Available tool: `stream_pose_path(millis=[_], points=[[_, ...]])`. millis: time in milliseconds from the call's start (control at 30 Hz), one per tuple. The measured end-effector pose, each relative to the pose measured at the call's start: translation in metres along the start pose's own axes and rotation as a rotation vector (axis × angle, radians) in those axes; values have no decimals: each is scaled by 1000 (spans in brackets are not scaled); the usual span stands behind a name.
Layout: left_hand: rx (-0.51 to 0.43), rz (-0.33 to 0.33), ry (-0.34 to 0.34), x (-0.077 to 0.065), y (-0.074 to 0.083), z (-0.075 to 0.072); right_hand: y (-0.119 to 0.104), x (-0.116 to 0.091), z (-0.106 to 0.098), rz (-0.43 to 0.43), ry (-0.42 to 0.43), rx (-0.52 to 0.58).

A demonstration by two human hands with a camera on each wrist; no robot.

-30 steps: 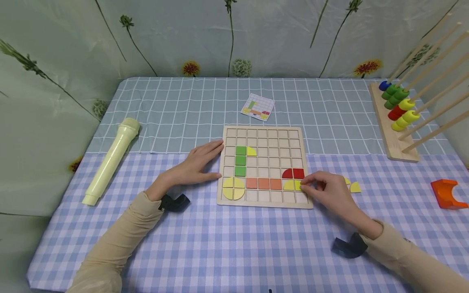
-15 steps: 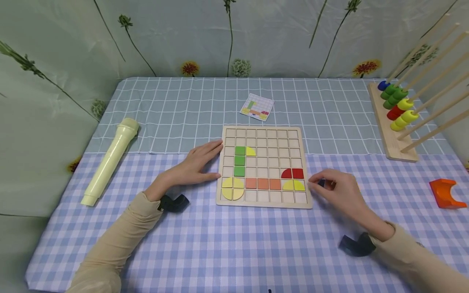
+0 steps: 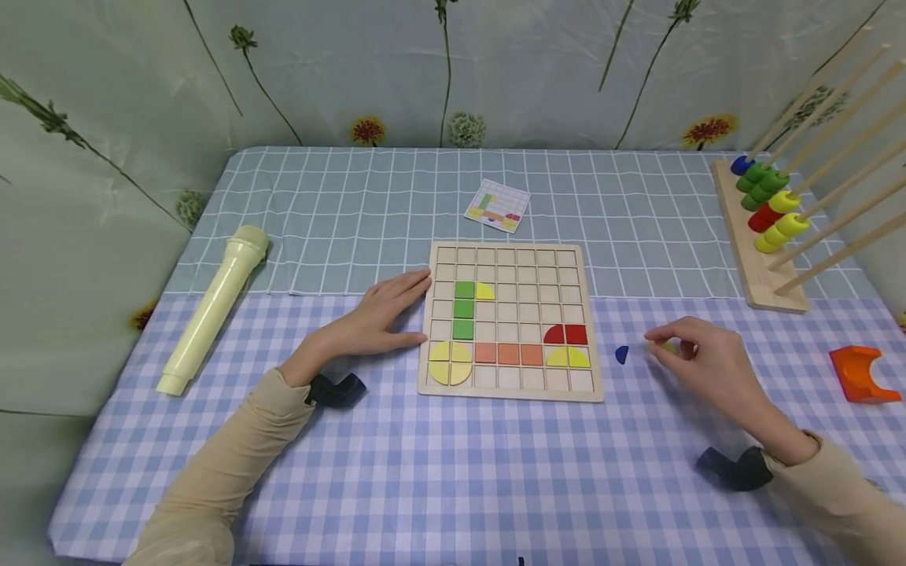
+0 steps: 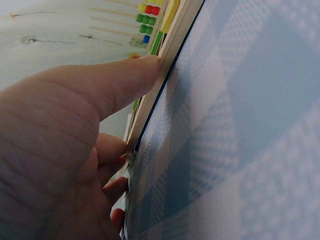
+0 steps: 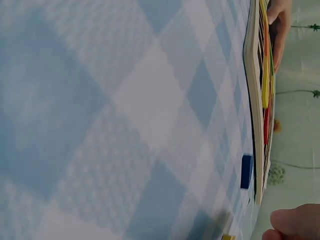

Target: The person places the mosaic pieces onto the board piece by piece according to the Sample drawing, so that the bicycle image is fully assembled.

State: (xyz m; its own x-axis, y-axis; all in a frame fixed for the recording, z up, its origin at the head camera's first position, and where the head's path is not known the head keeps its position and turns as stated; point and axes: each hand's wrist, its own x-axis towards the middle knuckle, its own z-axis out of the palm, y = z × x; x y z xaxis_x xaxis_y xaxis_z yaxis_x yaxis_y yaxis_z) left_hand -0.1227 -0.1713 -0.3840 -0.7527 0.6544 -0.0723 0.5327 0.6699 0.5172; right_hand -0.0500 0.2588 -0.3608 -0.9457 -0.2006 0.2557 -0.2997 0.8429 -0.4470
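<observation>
A wooden grid board (image 3: pixel 527 391) lies at mid-table, holding green squares (image 3: pixel 464 310), orange squares (image 3: pixel 508 354), red pieces (image 3: pixel 566 335), a yellow circle of quarter pieces (image 3: pixel 451 362) and a yellow half-round pair (image 3: pixel 568 358). My left hand (image 3: pixel 382 314) rests against the board's left edge, fingers spread; its thumb (image 4: pixel 130 75) touches the rim in the left wrist view. My right hand (image 3: pixel 708 362) hovers right of the board, fingers loosely bent, above a partly hidden yellow piece (image 3: pixel 665 346). A blue half-round piece (image 3: pixel 621 354) lies between that hand and the board.
A small pattern card (image 3: pixel 499 206) lies behind the board. A pale yellow microphone-shaped tube (image 3: pixel 215 310) is at left. At right stand a wooden peg rack (image 3: pixel 778 292) with coloured beads and an orange curved block (image 3: pixel 859 376). A checked cloth (image 3: pixel 495 479) covers the table's front.
My right hand has left the yellow piece at the board's right side and moved right across the cloth, uncovering the blue piece. The left hand stays in place.
</observation>
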Motion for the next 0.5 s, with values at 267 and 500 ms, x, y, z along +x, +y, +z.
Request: stream_pose_path(millis=[267,500], points=[[4,-2,1,0,-1,1,10,1,-4,29,-33,-57],[2,3,0,0,-1,0,13,-1,-6,88,-116,-128]])
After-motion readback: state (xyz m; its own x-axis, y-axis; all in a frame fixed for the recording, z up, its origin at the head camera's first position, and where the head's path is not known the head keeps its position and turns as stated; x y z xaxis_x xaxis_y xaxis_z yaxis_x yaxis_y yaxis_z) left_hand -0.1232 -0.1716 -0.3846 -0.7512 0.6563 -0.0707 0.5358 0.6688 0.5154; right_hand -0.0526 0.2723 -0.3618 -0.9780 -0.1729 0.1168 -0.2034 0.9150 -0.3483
